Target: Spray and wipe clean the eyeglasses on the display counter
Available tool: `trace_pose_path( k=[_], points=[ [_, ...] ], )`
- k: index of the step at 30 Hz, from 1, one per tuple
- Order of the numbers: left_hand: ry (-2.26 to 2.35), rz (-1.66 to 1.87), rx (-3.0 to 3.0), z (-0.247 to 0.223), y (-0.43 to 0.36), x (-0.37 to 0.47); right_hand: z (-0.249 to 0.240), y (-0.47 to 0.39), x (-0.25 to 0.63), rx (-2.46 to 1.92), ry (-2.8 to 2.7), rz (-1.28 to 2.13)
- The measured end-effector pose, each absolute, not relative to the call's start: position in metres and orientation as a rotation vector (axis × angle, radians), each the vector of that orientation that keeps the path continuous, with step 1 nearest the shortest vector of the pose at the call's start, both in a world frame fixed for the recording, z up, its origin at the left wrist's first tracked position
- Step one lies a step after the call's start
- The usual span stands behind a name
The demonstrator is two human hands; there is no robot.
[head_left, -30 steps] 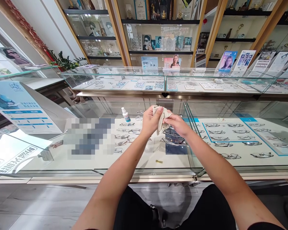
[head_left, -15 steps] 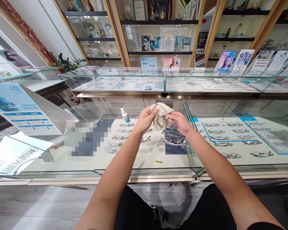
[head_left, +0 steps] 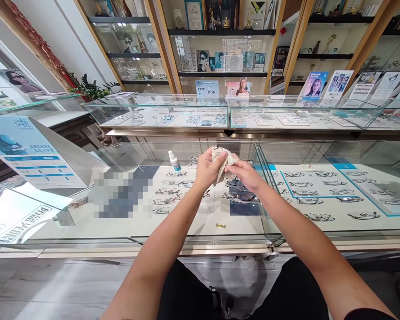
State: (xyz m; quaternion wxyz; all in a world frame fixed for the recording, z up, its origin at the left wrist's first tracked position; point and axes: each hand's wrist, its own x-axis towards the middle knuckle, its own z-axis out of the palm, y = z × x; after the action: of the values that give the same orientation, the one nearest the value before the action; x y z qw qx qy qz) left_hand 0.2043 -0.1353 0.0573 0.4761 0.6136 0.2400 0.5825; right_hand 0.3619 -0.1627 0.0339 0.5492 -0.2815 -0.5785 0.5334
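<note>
A crumpled beige cloth is bunched between my two hands above the glass display case. My left hand grips its left side, the thumb pressed over the front. On the other side, my right hand pinches the cloth with closed fingers. A thin dark rim of a pair of glasses shows at the top of the cloth; the rest is wrapped and hidden. Left of my hands stands a white spray bottle with a blue label.
Rows of glasses lie inside the case. A small gold-coloured piece lies near the front. A sign stands at left. Behind are another glass counter and shelves.
My right hand has moved left and slightly down, closer to my left hand. The cloth is bunched tighter and covers more of the glasses, whose dark rim showed more before.
</note>
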Motion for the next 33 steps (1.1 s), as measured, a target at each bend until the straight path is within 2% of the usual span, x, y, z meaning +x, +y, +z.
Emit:
trace_pose_path(
  k=[4,13,21,33],
  points=[
    [0.644,1.562,1.52,0.057,-0.137,0.204,0.033,-0.164,0.357,-0.681,-1.385,1.234],
    [0.63,1.535,1.319,0.051,-0.12,0.201,0.04,-0.165,0.366,-0.693,-1.183,1.33],
    [0.614,1.626,0.997,0.057,-0.108,0.195,0.048,-0.152,0.391,-0.657,-1.132,1.122],
    [0.595,1.409,1.28,0.065,-0.125,0.192,0.052,-0.151,0.398,-0.646,-1.157,1.121]
  ],
)
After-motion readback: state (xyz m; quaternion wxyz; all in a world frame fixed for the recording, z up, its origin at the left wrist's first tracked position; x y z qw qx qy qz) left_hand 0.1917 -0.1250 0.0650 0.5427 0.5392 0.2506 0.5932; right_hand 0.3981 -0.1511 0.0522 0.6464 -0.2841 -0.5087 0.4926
